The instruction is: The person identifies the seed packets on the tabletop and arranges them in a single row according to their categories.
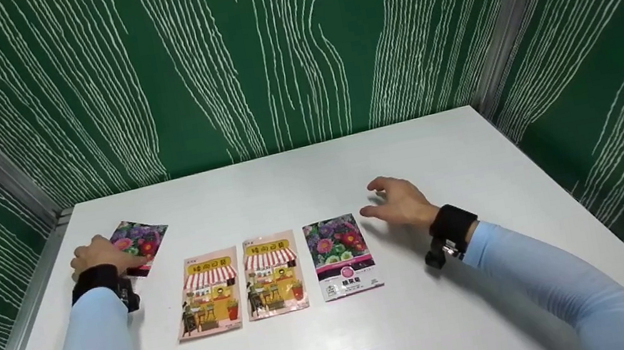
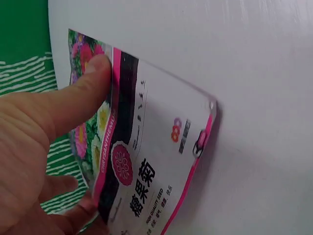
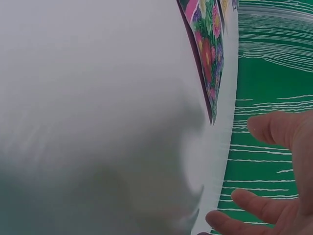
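Observation:
At the table's left side my left hand (image 1: pixel 99 256) pinches a chrysanthemum seed packet (image 1: pixel 140 240). In the left wrist view the thumb lies over the flower picture on the packet (image 2: pixel 156 132), while the other fingers are partly hidden behind it. That packet is tilted, its lower edge close to the white surface. My right hand (image 1: pixel 402 203) has its fingers spread and holds nothing. It hovers just to the right of a second flower seed packet (image 1: pixel 343 255), which lies flat. The right wrist view shows only a corner of this packet (image 3: pixel 210 58).
Two matching pink and yellow seed packets with a striped awning picture, a left one (image 1: pixel 209 293) and a right one (image 1: pixel 273 275), lie in a row between the hands. Green walls with white wavy lines (image 1: pixel 203 130) border the white table (image 1: pixel 341 347).

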Demonstrator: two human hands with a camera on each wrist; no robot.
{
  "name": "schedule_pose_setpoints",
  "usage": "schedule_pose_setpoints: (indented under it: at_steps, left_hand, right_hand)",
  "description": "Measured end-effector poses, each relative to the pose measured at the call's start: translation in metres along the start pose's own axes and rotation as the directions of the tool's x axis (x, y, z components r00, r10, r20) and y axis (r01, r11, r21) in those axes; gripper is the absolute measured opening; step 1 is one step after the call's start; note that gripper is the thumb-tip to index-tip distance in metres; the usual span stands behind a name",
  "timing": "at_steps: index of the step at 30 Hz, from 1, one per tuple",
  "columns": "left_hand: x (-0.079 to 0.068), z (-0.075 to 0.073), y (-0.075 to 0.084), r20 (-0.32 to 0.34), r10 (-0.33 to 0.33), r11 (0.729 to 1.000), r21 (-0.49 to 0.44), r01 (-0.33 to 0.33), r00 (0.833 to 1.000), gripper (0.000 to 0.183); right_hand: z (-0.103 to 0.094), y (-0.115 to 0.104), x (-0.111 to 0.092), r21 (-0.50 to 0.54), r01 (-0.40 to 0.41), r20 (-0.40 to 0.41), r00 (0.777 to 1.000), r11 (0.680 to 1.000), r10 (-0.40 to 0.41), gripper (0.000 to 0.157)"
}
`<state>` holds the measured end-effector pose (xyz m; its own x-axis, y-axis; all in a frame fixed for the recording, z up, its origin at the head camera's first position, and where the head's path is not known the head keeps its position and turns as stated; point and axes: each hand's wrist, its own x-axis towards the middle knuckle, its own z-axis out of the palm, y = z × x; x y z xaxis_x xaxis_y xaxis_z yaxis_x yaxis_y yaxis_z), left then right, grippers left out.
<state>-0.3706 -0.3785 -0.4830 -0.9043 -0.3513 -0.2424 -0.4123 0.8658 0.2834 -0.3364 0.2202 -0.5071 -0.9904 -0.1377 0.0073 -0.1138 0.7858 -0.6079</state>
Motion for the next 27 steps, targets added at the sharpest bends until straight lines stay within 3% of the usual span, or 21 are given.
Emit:
schedule_pose_setpoints:
  at_steps: [8, 15, 19, 27]
  left_hand:
    - [0.003, -0.005, -0.005, -0.062, 0.003, 1.0, 0.017, -0.002, 0.998, 0.061]
    - [-0.005, -0.017, 0.006, -0.037, 0.059, 0.994, -0.094, -0.062, 0.998, 0.069]
    - [-0.01, -0.023, 0.016, -0.059, 0.145, 0.974, -0.168, -0.153, 0.988, 0.073]
    - [-0.014, -0.015, 0.035, -0.094, 0.196, 0.945, -0.247, -0.214, 0.976, 0.075]
  right_hand:
    - [0.003, -0.001, -0.004, 0.013, -0.003, -0.005, 1.0, 1.0, 0.003, 0.068]
    - [0.001, -0.003, -0.002, 0.013, 0.024, -0.025, 0.999, 1.0, -0.024, 0.066]
    - [0.0, -0.003, -0.001, 0.017, 0.036, -0.035, 0.999, 0.999, -0.035, 0.064]
    - [0.002, -0.006, -0.001, 0.034, 0.043, -0.026, 0.999, 0.998, -0.043, 0.066]
